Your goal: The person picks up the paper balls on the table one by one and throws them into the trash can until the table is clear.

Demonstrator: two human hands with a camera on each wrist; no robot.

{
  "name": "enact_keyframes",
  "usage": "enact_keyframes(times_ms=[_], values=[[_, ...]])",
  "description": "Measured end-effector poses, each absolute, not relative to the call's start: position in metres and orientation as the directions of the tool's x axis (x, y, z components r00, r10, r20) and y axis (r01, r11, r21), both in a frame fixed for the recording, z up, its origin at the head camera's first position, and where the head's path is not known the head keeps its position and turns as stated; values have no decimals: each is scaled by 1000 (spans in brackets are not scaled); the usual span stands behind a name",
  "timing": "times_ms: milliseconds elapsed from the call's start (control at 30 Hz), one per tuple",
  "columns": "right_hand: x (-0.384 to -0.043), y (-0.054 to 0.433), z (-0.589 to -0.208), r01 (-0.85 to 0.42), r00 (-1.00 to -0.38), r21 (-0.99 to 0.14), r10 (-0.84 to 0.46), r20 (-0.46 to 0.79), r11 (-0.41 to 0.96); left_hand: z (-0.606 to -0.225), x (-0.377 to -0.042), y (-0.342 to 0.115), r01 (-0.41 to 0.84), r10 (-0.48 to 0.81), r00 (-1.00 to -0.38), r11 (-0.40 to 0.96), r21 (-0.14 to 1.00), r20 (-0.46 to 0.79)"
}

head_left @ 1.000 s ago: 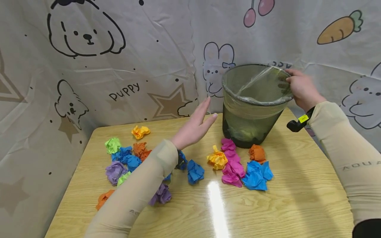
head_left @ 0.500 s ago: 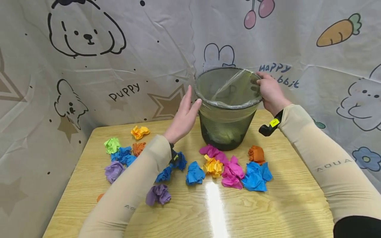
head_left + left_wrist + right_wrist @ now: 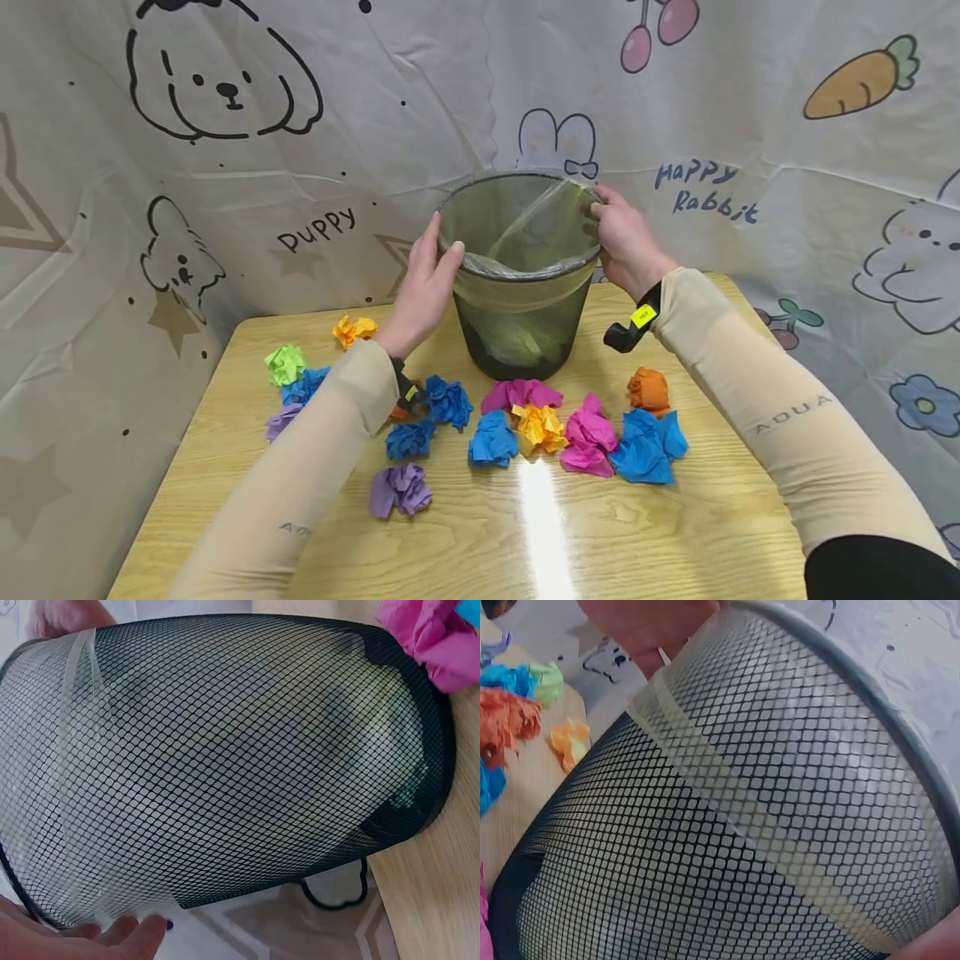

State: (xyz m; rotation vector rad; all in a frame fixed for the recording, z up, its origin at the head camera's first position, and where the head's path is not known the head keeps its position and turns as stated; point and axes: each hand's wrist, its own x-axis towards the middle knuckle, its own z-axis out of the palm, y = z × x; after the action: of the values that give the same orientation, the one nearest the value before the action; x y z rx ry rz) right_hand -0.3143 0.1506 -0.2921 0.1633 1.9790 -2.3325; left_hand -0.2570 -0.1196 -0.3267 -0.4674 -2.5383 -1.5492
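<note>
A black mesh wastebasket (image 3: 517, 321) with a clear plastic liner stands upright at the back middle of the table. My right hand (image 3: 632, 242) grips its rim from the right, fingers inside and thumb outside. On the opposite side, my left hand (image 3: 418, 292) touches the basket just below the rim with fairly straight fingers. The left wrist view shows these fingertips (image 3: 154, 930) against the mesh. Crumpled pink paper (image 3: 521, 395), yellow-orange paper (image 3: 540, 429) and blue paper (image 3: 492, 438) lie in front of the basket's base. Something pale shows dimly through the mesh near the bottom.
More crumpled paper lies on the wooden table (image 3: 630, 533): a purple ball (image 3: 401, 490), an orange ball (image 3: 648, 390), a large blue piece (image 3: 651, 446) and a green ball (image 3: 285, 365). A printed curtain (image 3: 420, 100) hangs close behind the table.
My right hand has brought the wastebasket leftward to meet my left hand, which has shifted left and now touches it. One pink and the yellow-orange paper near its base have shifted slightly.
</note>
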Motion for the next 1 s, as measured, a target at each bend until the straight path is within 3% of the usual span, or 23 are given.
enact_keyframes(times_ms=[200, 333, 467, 600, 833, 1000], values=[[-313, 133, -295, 105, -993, -985, -75, -95, -136, -323, -258, -146, 285, 170, -957, 409, 867, 234], [-315, 127, -297, 72, -994, -997, -88, -69, -32, -319, -259, -158, 243, 165, -967, 378, 893, 193], [-320, 127, -297, 44, -995, -996, -90, -51, 73, -311, -262, -164, 186, 125, -981, 436, 880, 146], [-326, 125, -297, 36, -991, -995, -128, -49, 96, -301, -271, -169, 150, 85, -989, 470, 870, 124], [-337, 122, -298, 48, -970, -998, -236, -59, 48, -289, -291, -177, 63, 100, -995, 347, 936, 30], [-343, 123, -298, 32, -957, -991, -282, -68, 129, -287, -299, -177, 18, 118, -993, 387, 922, -30]])
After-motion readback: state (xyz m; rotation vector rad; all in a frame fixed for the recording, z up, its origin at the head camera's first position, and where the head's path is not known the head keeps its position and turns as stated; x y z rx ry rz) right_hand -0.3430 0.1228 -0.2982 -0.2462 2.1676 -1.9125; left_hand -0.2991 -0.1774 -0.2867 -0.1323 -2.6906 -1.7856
